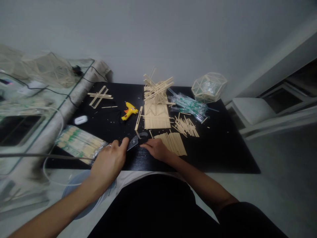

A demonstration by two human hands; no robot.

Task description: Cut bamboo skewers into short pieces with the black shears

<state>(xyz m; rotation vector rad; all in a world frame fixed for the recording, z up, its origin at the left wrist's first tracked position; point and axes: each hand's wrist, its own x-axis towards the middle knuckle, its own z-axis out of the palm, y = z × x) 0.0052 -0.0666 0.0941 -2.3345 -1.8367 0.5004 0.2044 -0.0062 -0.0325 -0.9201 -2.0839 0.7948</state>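
Observation:
My left hand (110,160) is closed round the handles of dark cutting pliers (135,140) at the near edge of a black table (223,148). A thin wooden stick (138,118) runs from the pliers' jaws away from me. My right hand (156,148) lies next to the jaws with fingers pressed down on the table, beside a flat row of cut sticks (173,142). What its fingers pinch, if anything, is hidden.
A yellow glue gun (129,110), a stick lattice panel (156,116) with a stick structure (157,87) behind it, loose sticks (186,126), plastic wrappers (189,105), a geometric stick ball (209,86), a packet of sticks (79,143), crossed sticks (99,96), a white object (81,120).

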